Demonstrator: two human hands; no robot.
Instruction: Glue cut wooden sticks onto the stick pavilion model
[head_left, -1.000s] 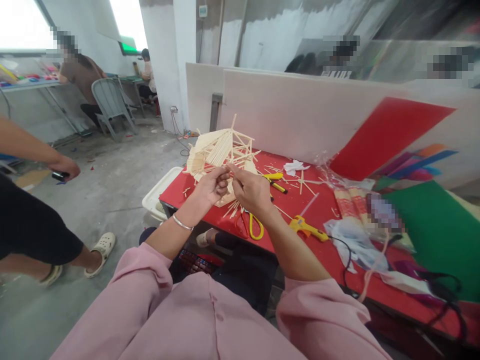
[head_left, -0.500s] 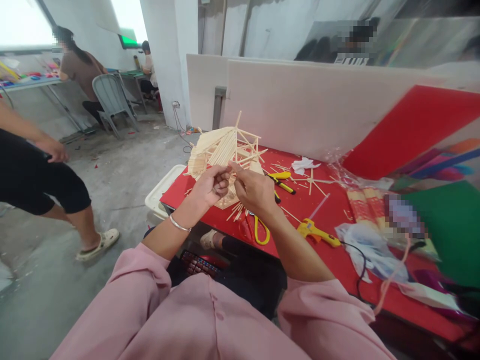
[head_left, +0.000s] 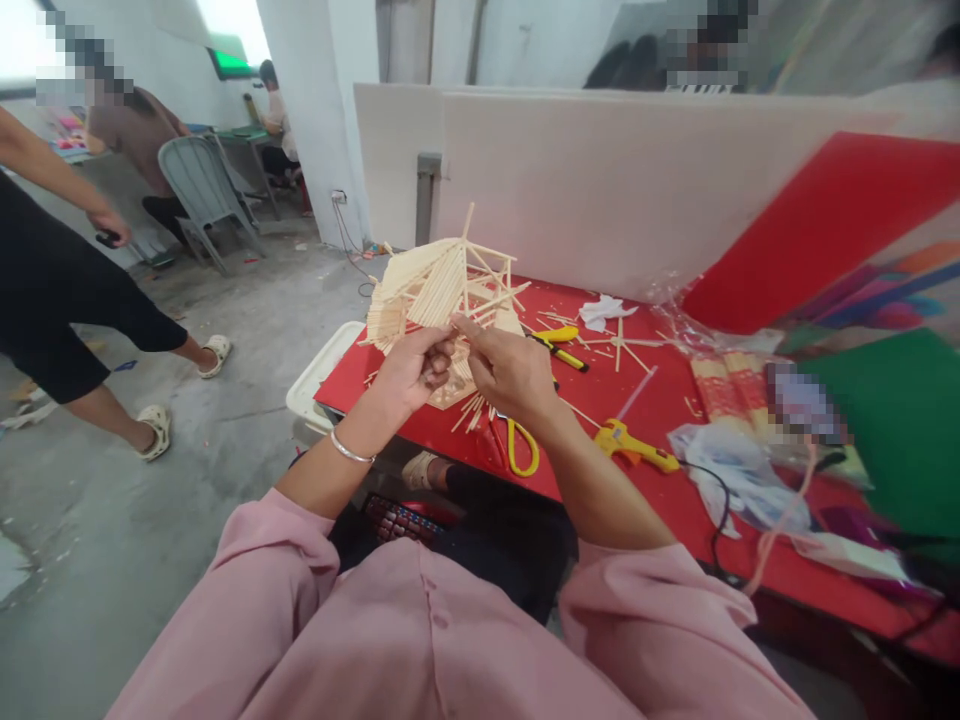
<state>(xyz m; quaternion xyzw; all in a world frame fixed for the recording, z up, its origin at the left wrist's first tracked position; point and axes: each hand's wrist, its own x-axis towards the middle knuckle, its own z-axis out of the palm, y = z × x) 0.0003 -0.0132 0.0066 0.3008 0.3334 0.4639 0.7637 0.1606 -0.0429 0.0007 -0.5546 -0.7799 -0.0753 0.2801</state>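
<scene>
A model house of thin wooden sticks (head_left: 439, 290) stands at the left end of the red table (head_left: 660, 400). My left hand (head_left: 414, 367) is curled just below its sloped roof, fingers pinched on a thin stick at the model's edge. My right hand (head_left: 510, 370) is beside it, forefinger and thumb pinched toward the same stick. Both hands meet in front of the model. Loose sticks (head_left: 472, 412) lie under my hands.
Yellow-handled scissors (head_left: 519, 447), a yellow glue gun (head_left: 630, 444) with a black cord, a yellow cutter (head_left: 556, 345), stick packets (head_left: 721, 392) and plastic wrap lie on the table. White boards stand behind. A person in black walks at the left; a white tray (head_left: 319, 378) sits by the table's end.
The walking person has moved from close left to farther back left. My hands stay pinched at the stick model, little changed; the camera has shifted slightly.
</scene>
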